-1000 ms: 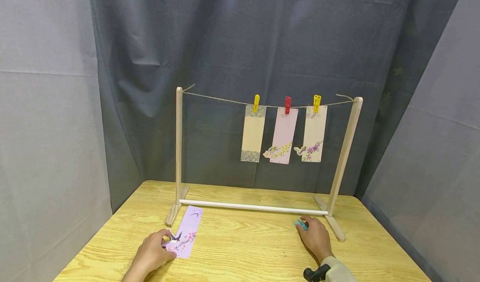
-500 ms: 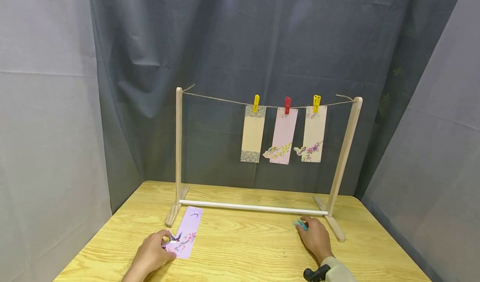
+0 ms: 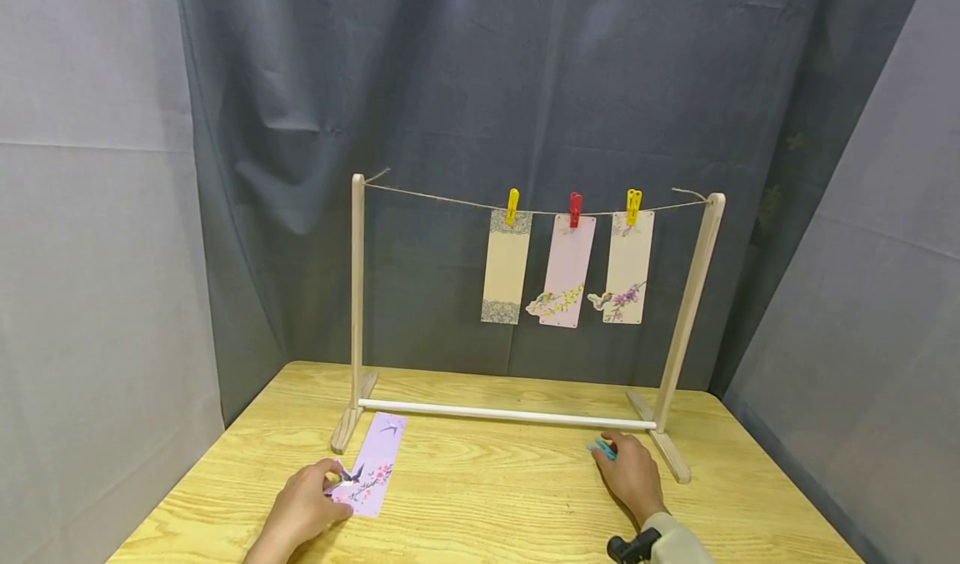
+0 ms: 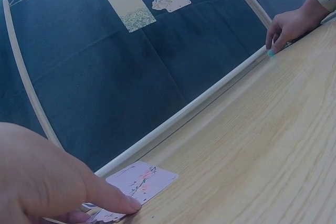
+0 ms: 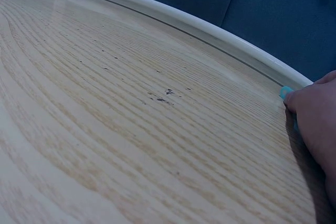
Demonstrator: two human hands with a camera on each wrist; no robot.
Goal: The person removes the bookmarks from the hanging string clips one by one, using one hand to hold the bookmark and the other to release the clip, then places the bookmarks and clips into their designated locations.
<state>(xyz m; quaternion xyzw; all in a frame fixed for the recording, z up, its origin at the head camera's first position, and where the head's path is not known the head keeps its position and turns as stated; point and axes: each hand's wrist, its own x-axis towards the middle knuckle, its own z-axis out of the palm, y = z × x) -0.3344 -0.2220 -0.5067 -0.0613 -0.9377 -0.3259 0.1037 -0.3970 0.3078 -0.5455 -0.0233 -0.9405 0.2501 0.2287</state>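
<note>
On the left of the table lies a purple bookmark card (image 3: 377,464) printed with swallows and pink blossoms. My left hand (image 3: 306,499) holds its lower left edge between thumb and fingers; in the left wrist view one fingertip (image 4: 131,203) rests at the card's edge. Over on the right, my right hand (image 3: 632,474) pinches a teal clothespin (image 3: 602,449) at the tabletop. Most of that clothespin is hidden behind the fingers in the right wrist view, where only a teal tip (image 5: 286,92) shows.
A wooden stand with a left post (image 3: 358,289), a right post (image 3: 688,314) and a white bottom rod (image 3: 502,416) spans the table (image 3: 480,497). From its string (image 3: 435,197) hang a cream card (image 3: 506,268), a pink card (image 3: 567,268) and another cream card (image 3: 628,264), clipped by yellow and red clothespins.
</note>
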